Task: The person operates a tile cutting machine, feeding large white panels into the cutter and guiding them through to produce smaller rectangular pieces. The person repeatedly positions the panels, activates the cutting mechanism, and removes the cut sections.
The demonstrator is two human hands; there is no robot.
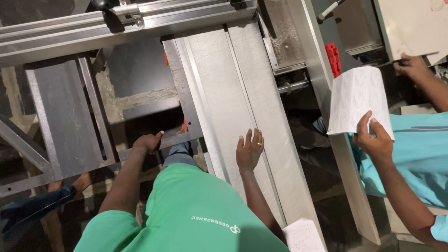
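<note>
My left hand (147, 141) is curled over the edge of a thin metal frame bar (183, 138) at the left side of a long grey metal machine table (219, 79). My right hand (249, 149) lies flat on that table's surface, fingers spread, holding nothing. My green shirt fills the bottom of the view between both arms. The table runs from the near edge up to a metal rail (116, 23) across the top.
On the right a person in a light blue shirt holds a printed paper sheet (357, 100) in one hand (373, 140) and touches a pale board (410, 28) with the other hand (410, 65). A red plastic part (332, 58) sits on the machine. Another paper (303, 235) lies near the bottom.
</note>
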